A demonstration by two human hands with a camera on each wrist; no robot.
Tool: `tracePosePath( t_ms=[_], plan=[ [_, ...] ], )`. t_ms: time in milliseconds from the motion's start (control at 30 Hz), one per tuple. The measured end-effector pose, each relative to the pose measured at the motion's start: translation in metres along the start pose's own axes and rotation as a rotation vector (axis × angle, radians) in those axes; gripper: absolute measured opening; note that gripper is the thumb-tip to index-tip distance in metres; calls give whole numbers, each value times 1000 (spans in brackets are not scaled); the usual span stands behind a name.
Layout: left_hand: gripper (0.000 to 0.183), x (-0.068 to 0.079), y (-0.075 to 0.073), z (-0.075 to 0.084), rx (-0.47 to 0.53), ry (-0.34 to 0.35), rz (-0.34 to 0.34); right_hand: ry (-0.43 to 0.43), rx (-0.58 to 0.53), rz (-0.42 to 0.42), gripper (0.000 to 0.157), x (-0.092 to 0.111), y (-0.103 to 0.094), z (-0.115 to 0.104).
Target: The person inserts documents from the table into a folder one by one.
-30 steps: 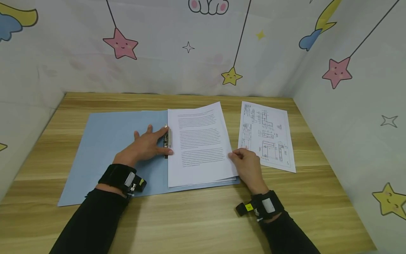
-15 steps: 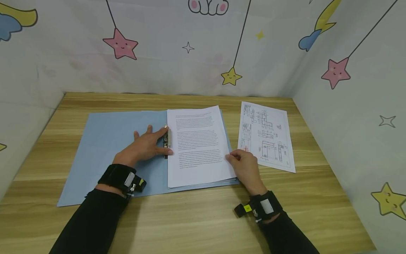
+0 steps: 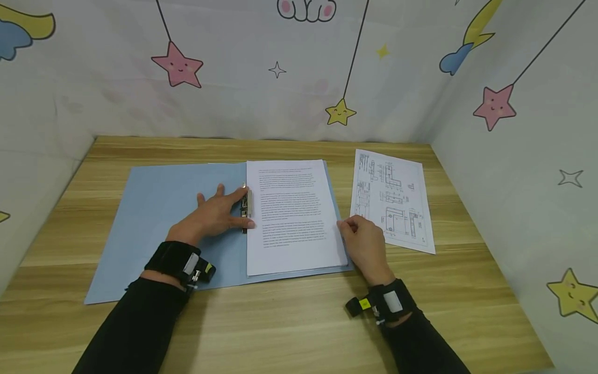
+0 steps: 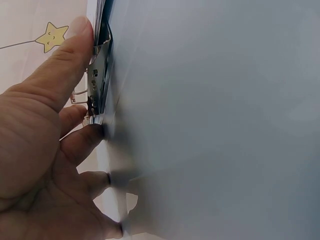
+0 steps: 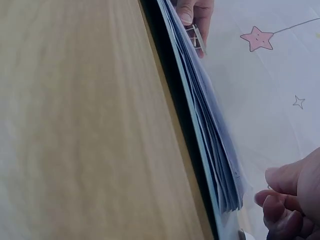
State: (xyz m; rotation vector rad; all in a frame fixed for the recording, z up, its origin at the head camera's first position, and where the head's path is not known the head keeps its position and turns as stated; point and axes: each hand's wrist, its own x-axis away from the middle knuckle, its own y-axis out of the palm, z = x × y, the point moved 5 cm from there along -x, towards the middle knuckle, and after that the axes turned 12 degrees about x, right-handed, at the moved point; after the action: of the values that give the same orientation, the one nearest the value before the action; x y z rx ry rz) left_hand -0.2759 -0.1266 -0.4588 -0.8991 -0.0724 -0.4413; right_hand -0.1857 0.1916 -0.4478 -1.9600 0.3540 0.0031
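Observation:
A light blue folder (image 3: 154,208) lies opened out flat, a stack of printed pages (image 3: 291,208) on its right side. My left hand (image 3: 210,215) rests across the spine with fingers spread. Its index finger and thumb touch the two ends of the metal clip (image 4: 97,75), which sits along the pages' left edge. At the right edge of the stack is my right hand (image 3: 364,241), thumb and index close together and loosely bent. In the right wrist view these fingertips stand just off the stack (image 5: 210,125), with no page seen between them.
A single sheet with technical drawings (image 3: 394,202) lies to the right, behind the right hand. The wooden table (image 3: 280,327) meets a white wall cloth (image 3: 261,104) with printed stars at its back and sides.
The top page's raised right side has come down flat onto the stack. My right hand shifts slightly left, then back right, letting go of the page. My left hand stays put.

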Motion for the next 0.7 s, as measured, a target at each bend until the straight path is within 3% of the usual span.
tracePosePath(
  t_ms=[400, 700],
  plan=[
    [105, 0, -1, 2, 0, 6, -6, -27, 40, -48, 16, 0, 10, -2],
    [106, 0, -2, 2, -4, 4, -16, -4, 49, -103, 18, 0, 11, -4]
  ],
)
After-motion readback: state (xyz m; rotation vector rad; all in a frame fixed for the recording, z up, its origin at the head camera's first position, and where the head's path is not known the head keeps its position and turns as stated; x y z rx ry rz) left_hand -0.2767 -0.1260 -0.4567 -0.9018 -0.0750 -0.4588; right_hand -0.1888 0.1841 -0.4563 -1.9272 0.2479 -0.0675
